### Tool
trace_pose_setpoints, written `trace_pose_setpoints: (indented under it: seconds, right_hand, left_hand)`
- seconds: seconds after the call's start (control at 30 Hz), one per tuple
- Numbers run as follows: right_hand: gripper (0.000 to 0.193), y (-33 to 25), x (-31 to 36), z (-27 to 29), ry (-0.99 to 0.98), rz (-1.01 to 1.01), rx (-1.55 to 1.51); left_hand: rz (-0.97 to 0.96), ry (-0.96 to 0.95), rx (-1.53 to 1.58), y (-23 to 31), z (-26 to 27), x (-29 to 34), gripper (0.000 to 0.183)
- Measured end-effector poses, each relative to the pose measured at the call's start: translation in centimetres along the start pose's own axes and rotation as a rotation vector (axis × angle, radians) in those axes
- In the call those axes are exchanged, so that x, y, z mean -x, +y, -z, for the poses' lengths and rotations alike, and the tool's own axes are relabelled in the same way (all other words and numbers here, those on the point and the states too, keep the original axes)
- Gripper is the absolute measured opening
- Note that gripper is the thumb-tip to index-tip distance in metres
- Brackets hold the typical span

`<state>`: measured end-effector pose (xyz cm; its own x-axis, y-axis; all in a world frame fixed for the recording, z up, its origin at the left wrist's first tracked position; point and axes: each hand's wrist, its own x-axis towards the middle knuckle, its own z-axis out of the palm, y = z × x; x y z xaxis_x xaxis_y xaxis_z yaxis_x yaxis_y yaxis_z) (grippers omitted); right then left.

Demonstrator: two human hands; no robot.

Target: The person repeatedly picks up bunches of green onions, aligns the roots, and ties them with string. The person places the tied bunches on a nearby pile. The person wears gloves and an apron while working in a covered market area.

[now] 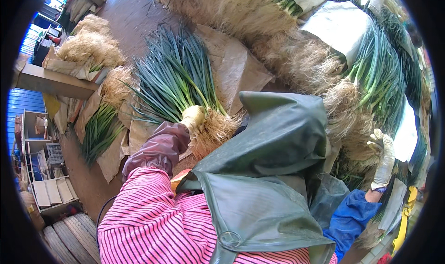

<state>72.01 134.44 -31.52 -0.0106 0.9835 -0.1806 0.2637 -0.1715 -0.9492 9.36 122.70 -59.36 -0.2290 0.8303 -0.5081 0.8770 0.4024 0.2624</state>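
My left hand [193,117], in a pale yellow glove, grips a bunch of green onions [174,74] just above its tangle of tan roots [214,133]. The dark green leaves fan out away from me over brown sheet material. My right hand [382,153], in a whitish glove, is stretched out to the far right with its fingers apart and nothing in them. Beside it are the pale roots of another green onion bunch [378,74] in the pile. The fingertips of my left hand are partly hidden behind the stems and roots.
A large heap of rooty bundles [296,55] fills the back and right, partly under white sheets [338,25]. More onions [99,125] lie at left near a beam [58,81]. Lower left stand a shelf [48,189] and tyres [74,238]. A green apron [282,129] covers my lap.
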Motion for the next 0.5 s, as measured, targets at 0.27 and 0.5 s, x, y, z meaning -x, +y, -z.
trace_pose_setpoints:
  seconds: [0.27, 0.5]
  right_hand:
    - [0.041, -0.3, 0.3, -1.6, 0.054, 0.005, 0.095]
    - [0.035, 0.4, 0.2, -1.7, -0.027, -0.041, 0.15]
  left_hand:
    - [-0.081, 0.284, 0.174, 1.3, 1.1, -2.1, 0.031]
    - [-0.275, -0.123, -0.554, 3.0, -0.1, -5.6, 0.024]
